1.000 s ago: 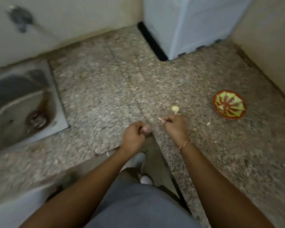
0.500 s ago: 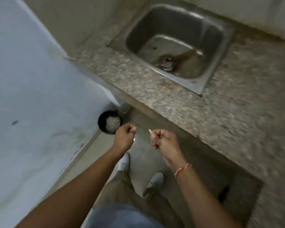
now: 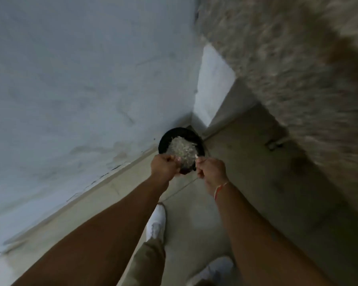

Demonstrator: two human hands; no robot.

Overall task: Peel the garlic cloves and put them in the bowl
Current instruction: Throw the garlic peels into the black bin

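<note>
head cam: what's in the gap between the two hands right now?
In the head view, the black bin on the floor shows between the left hand and right hand, with pale peel scraps inside.

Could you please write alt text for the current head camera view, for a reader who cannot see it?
Seen from above, a person's left hand and right hand, fingers curled around small pale scraps, reach over a black bin of pale peelings on the floor beside a pale wall. White shoes show below.

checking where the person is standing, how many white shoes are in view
2. One white shoe is on the grey floor between the forearms, below the black round bin. The other white shoe is at the bottom edge, partly hidden by the right forearm.
</note>
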